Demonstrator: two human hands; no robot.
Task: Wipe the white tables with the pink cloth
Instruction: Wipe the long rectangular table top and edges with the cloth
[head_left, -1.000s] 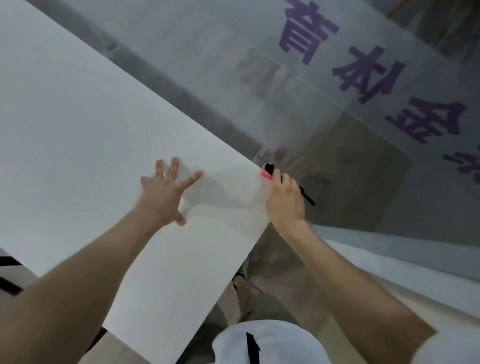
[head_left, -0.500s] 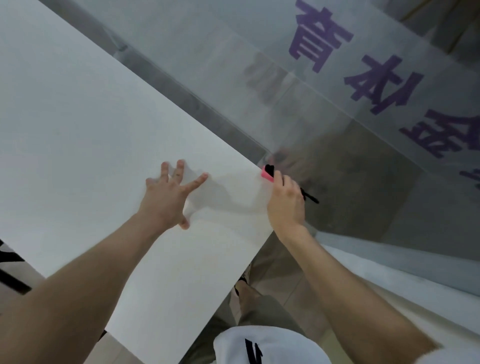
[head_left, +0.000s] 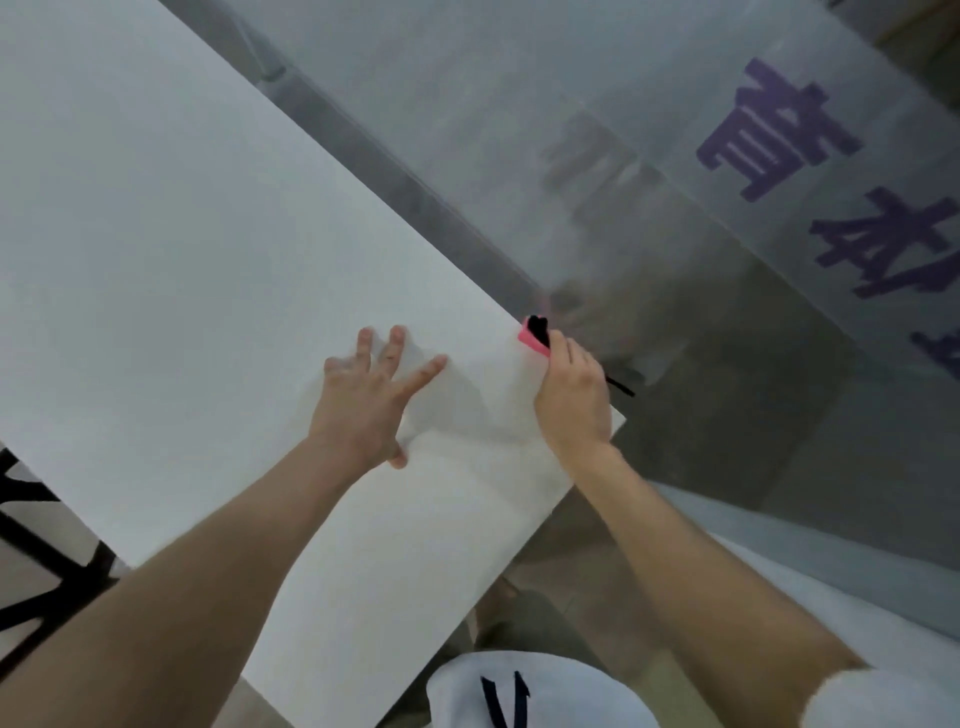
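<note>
A big white tabletop fills the left side of the view. It runs at a slant, and one of its corners points to the right.

The left hand lies flat on the tabletop, near that corner. Its grip is apart: the fingers are straight and spread wide, and it holds nothing. A soft gray shadow lies on the white top next to it.

The right hand is at the far edge of the tabletop, close to the corner. Its grip is closed tight round the pink cloth. Only a small bit of the pink cloth sticks out past the fingers, right on the edge of the tabletop. There is a black patch on the pink bit. A thin black strip pokes out on the other side of the hand. I cannot tell what the strip is.

The two hands are near each other but do not touch.

Past the tabletop stands a foggy glass wall with big purple letters on it. At the bottom is the person's white shirt. Black bars show at the lower left, under the tabletop. A pale ledge runs along the lower right.
</note>
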